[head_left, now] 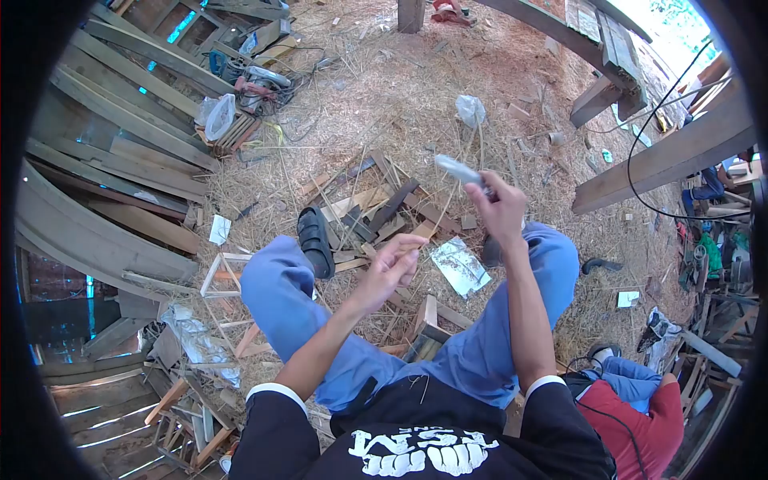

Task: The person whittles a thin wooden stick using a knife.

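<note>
My left hand [392, 270] is closed, pinching one end of a thin, pale strip of wood or bamboo [445, 210] between thumb and fingers. The strip bends upward and away from me, passing close to my right hand [501, 206]. That hand is wrapped round what looks like a knife [458, 169] with a broad grey blade, pointing up and to the left. Its handle is mostly hidden by my fingers. Both hands are above the ground between my knees. Below them lie wood offcuts [392, 202] and a creased printed sheet [461, 267].
Straw-like shavings cover the ground. A plastic bag [471, 110] lies ahead, and power tools [260, 86] sit at upper left. Curved timbers [120, 224] line the left; a heavy beam [664, 158] crosses the right. A person in a red shirt [632, 420] is close at lower right.
</note>
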Demonstrator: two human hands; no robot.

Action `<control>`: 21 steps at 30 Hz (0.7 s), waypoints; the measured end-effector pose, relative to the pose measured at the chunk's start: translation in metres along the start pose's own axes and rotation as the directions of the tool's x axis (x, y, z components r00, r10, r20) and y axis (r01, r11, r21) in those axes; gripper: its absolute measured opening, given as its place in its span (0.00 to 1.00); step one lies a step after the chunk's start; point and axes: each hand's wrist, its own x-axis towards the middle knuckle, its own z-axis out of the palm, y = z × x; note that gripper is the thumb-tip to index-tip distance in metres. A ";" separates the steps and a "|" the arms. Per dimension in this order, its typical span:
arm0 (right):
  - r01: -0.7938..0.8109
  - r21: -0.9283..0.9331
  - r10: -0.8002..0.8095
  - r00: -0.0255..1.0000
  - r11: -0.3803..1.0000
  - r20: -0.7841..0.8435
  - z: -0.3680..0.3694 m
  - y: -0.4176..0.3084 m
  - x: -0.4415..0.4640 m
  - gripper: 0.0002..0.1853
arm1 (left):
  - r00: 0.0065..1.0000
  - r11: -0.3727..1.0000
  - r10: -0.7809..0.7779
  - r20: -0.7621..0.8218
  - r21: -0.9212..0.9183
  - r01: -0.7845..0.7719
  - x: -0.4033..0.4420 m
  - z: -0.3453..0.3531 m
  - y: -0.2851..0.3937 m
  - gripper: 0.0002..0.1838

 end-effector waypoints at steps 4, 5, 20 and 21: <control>-0.066 0.051 0.065 0.998 0.996 0.022 -0.005 0.002 -0.002 0.20 | 0.999 0.997 -0.034 -0.041 -0.071 0.031 0.005 -0.001 -0.003 0.18; -0.048 0.071 0.044 0.998 0.996 0.048 -0.002 -0.001 -0.007 0.20 | 0.997 0.998 -0.041 -0.064 -0.054 0.038 0.008 -0.002 -0.001 0.19; 0.398 0.093 -0.408 0.867 0.913 0.288 0.021 -0.022 -0.027 0.25 | 0.994 0.992 -0.056 -0.099 -0.119 0.044 0.021 0.004 0.006 0.23; 0.415 0.084 -0.422 0.867 0.906 0.266 0.018 -0.023 -0.026 0.24 | 0.995 0.986 -0.067 -0.069 -0.158 0.056 0.019 0.004 0.006 0.23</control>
